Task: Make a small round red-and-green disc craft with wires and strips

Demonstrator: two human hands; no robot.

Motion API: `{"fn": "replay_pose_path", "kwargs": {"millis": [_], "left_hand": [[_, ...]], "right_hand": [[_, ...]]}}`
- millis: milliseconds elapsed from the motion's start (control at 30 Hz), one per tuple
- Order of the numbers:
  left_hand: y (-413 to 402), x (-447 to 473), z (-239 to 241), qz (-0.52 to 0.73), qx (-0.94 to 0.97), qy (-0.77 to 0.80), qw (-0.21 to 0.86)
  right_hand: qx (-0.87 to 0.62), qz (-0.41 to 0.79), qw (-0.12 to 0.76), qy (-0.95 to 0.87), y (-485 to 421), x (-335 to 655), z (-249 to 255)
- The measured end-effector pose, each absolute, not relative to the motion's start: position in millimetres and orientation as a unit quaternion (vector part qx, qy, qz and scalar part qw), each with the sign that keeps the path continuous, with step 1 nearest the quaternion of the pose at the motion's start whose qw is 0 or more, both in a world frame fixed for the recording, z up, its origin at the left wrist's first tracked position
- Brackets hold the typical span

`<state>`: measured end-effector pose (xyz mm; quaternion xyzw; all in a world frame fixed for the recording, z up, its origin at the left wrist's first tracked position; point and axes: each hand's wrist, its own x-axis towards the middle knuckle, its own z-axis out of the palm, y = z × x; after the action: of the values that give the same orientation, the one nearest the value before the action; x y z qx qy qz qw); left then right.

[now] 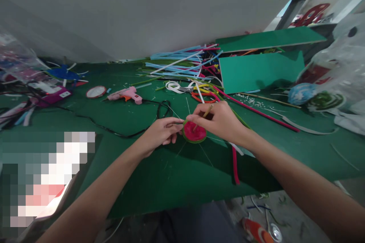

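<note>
Red green-rimmed disc (195, 133) mid-bench (171, 182), left hand (161, 132) pinching its 9 o'clock edge, likely steadying it, while right hand (221, 120) grips a thin stick (207, 112) poking in from 1 o'clock.

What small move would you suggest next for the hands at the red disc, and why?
Probably press the thin stick gently down on the red disc: the right hand holds its tip against the disc's face, while the left hand pinches the rim beside it.
</note>
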<state>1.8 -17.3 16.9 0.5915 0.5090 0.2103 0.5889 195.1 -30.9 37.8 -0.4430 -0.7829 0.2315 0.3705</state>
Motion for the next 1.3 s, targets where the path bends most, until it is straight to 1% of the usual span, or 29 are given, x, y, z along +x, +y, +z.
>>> {"fn": "replay_pose_path", "kwargs": {"millis": [133, 200, 333, 433, 600, 733, 1067, 1300], "left_hand": [[-18.6, 3.3, 18.6, 0.206, 0.605, 0.509, 0.577], [-18.5, 4.0, 17.3, 0.206, 0.621, 0.506, 0.562], [-16.4, 4.1, 10.5, 0.205, 0.679, 0.493, 0.504], [-15.5, 4.2, 8.5, 0.205, 0.699, 0.492, 0.477], [-18.0, 5.9, 13.2, 0.181, 0.707, 0.498, 0.469], [-18.4, 4.9, 10.7, 0.183, 0.705, 0.485, 0.484], [-18.4, 6.4, 8.2, 0.188, 0.68, 0.495, 0.507], [-17.9, 6.2, 7.9, 0.19, 0.681, 0.491, 0.51]], "right_hand": [[-0.384, 0.246, 0.456, -0.764, -33.4, 194.3, 42.8], [-0.354, 0.31, 0.481, -0.74, -35.1, 193.0, 44.2], [-0.283, 0.484, 0.481, -0.674, -38.6, 188.3, 38.9], [-0.241, 0.544, 0.488, -0.639, -39.8, 184.1, 30.6], [-0.241, 0.533, 0.527, -0.616, -38.3, 178.8, 23.2], [-0.242, 0.549, 0.544, -0.587, -37.3, 176.9, 25.6], [-0.266, 0.568, 0.505, -0.592, -35.9, 177.3, 25.6], [-0.285, 0.563, 0.498, -0.595, -35.7, 176.7, 25.5]]}}
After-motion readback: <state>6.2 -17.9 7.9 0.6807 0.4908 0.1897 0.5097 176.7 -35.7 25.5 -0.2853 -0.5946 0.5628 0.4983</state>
